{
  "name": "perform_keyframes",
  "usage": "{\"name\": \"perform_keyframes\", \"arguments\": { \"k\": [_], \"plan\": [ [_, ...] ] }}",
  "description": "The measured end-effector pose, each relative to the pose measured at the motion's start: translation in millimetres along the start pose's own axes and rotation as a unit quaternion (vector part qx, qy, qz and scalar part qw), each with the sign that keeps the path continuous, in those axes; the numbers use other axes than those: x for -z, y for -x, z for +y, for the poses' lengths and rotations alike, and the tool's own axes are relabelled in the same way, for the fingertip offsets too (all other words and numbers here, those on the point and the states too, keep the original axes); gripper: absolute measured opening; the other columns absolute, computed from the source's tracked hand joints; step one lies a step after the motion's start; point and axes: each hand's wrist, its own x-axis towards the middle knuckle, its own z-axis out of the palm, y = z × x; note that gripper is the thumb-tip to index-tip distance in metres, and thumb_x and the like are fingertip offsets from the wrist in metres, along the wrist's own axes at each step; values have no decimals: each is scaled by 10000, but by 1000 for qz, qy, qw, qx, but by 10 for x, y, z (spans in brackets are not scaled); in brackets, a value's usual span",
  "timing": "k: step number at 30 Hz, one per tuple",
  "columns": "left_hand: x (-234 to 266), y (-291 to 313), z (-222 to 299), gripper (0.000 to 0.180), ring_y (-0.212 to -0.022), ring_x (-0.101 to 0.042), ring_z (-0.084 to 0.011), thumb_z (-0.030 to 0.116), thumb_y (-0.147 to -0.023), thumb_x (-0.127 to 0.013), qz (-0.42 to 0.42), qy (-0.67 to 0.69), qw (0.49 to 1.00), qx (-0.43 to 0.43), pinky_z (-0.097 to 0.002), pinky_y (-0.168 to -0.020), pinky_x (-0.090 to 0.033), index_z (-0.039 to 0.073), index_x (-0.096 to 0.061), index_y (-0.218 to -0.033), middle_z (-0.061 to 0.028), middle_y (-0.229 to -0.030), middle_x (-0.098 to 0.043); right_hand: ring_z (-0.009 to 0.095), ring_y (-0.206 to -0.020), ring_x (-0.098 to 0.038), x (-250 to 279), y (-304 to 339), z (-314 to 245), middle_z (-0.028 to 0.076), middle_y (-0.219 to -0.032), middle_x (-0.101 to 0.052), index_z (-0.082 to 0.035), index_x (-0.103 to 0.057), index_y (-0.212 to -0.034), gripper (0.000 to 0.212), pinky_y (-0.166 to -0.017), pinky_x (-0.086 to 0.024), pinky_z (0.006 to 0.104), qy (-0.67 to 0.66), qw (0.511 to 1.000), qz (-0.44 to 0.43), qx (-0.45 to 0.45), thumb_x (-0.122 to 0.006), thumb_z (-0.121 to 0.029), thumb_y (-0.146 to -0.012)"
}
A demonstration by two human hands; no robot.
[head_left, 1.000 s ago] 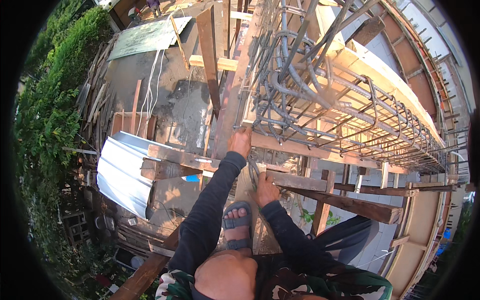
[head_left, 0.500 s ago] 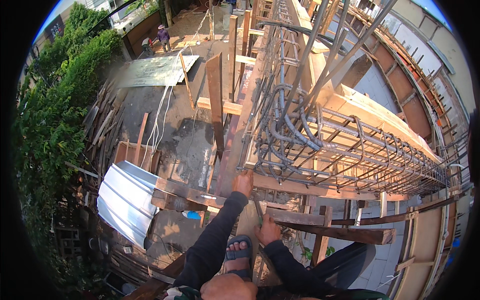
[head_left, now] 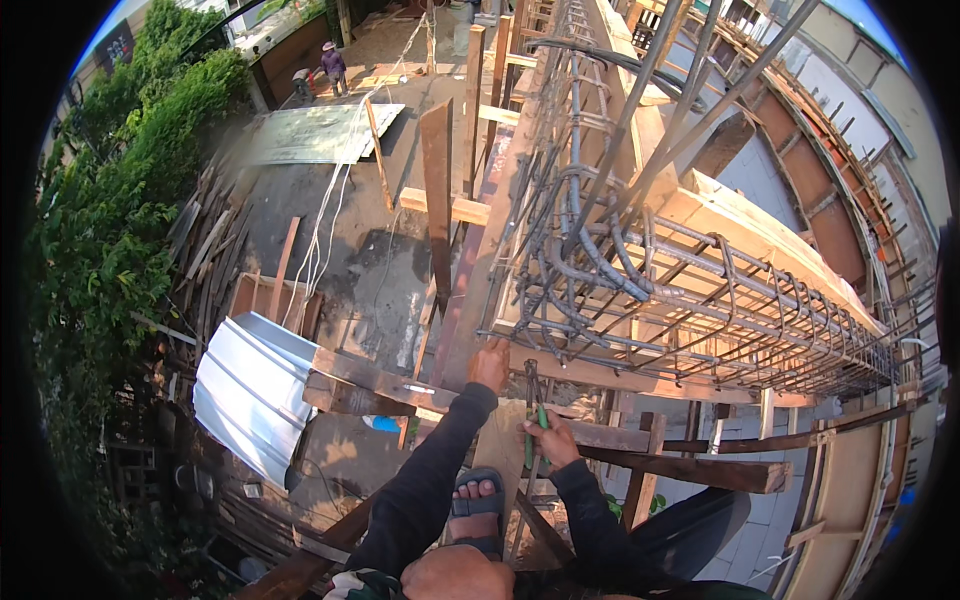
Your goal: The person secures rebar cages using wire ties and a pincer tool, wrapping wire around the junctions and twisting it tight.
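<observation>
My right hand (head_left: pixel 553 440) is closed on green-handled pincers (head_left: pixel 541 414), whose dark jaws point away from me, just short of the formwork corner. At that corner my left hand (head_left: pixel 489 364) is closed, with its fingers by the end of the rebar cage (head_left: pixel 640 290). What they pinch is too small to make out. The cage of tied bars and stirrups lies inside the wooden formwork (head_left: pixel 640 375) and bends at the corner. Below my hands, my sandalled foot (head_left: pixel 476 510) rests on a plank (head_left: pixel 499 452).
Long steel bars (head_left: pixel 640 120) rise slanting from the corner. Wooden posts (head_left: pixel 436 190) stand at left, above the ground far below. Corrugated sheets (head_left: pixel 255 395) lie lower left. Timber beams (head_left: pixel 690 466) jut out at right. Two people (head_left: pixel 333 68) are far off on the ground.
My right hand has lifted and shifted slightly right, bringing the pincers into plain view with their jaws toward the corner. My left hand stays at the corner.
</observation>
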Motion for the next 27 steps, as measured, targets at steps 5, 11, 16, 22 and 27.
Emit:
{"name": "perform_keyframes", "arguments": {
  "k": [5, 11, 16, 22, 27],
  "plan": [
    [9, 12, 45, 115, -792, -591, -461, 101, -905, -526, 22, 44, 999, -11, -525, -678, -474, 37, -610, -949, -231, -915, -597, 243, -845, -687, -61, -168, 118, 129, -1002, -645, -44, -492, -1061, 257, -718, -566, 356, 100, 993, 30, 60, -541, 89, -847],
    [-21, 18, -26, 144, -833, -602, -459, 72, -884, -548, 31, 59, 998, -10, -503, -708, -493, 29, -637, -990, -248, -911, -622, 226, -896, -654, -93, -233, 256, 115, -995, -642, -34, -518, -1094, 335, -744, -542, 342, 127, 983, 53, 122, -574, 79, -784],
    [22, -17, 91, 179, -866, -625, -445, 72, -866, -578, 56, 91, 994, 2, -478, -752, -504, 24, -658, -1019, -253, -925, -645, 221, -916, -669, -188, -187, 212, 100, -976, -661, -37, -531, -1172, 377, -779, -523, 346, 145, 974, 68, 159, -589, 25, -805],
    [75, -31, 1, 122, -803, -629, -435, 82, -849, -585, 1, 82, 996, 28, -480, -697, -495, -19, -645, -881, -239, -804, -638, 288, -956, -677, -304, -248, 295, 142, -1006, -674, -44, -468, -1304, 488, -836, -509, 381, 205, 954, 89, 202, -560, -13, -825],
    [52, -43, -12, 134, -784, -646, -420, 116, -851, -609, 8, 152, 986, 71, -458, -684, -503, 11, -670, -908, -232, -819, -659, 192, -907, -648, -365, -342, 363, 111, -1025, -619, -19, -437, -1350, 552, -814, -503, 304, 195, 948, 68, 242, -514, 62, -809]
  ]
}}
